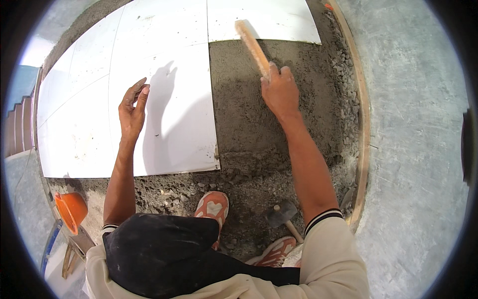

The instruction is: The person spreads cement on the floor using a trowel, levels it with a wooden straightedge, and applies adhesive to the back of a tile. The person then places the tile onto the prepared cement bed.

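My right hand [280, 92] grips a pale wooden bar [251, 45], slightly blurred, whose far end is over the upper white tile [294, 17]. Below that tile and beside the other tiles lies an exposed patch of grey mortar [249, 124]. My left hand [132, 107] hangs above the large white tiles [174, 139] on the left, its fingers loosely bent and holding nothing, casting a shadow to its right.
A wooden strip [364, 149] borders the grey concrete [413, 149] at right. A rubber mallet [280, 213] lies beside my shoes [209, 209]. An orange container [71, 209] and a blue-edged tool [50, 239] are at lower left; rubble [343, 70] lines the edge.
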Demonstrator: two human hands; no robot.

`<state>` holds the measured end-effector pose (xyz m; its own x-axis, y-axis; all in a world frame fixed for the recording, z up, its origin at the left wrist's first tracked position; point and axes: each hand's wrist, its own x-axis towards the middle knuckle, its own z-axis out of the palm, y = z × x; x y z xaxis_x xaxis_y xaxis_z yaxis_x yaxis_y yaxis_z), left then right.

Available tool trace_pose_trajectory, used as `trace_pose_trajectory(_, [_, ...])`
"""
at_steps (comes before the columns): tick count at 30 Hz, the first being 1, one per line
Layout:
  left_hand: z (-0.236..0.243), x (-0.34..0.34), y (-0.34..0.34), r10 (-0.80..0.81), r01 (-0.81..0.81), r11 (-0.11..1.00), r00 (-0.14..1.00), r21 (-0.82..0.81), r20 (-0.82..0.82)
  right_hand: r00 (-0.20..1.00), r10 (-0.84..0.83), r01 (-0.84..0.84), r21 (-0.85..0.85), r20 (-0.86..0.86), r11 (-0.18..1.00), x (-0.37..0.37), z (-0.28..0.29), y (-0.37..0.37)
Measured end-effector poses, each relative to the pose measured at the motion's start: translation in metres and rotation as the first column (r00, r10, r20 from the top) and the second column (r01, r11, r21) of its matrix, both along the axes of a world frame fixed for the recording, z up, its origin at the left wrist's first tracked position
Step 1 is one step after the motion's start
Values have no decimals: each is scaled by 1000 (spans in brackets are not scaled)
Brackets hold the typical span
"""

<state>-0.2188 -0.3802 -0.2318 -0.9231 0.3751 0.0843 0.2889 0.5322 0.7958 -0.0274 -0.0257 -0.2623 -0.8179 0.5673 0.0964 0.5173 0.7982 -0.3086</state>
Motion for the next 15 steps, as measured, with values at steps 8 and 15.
trace_pose_trajectory(8, [-3,-7,-14,28,-28,1000,999,13,35,968,-252,248,120,15,961,57,-2,111])
trace_pose_trajectory(15, [5,-4,-2,51,-52,997,998,50,30,999,14,-11,-69,30,998,-7,14,-11])
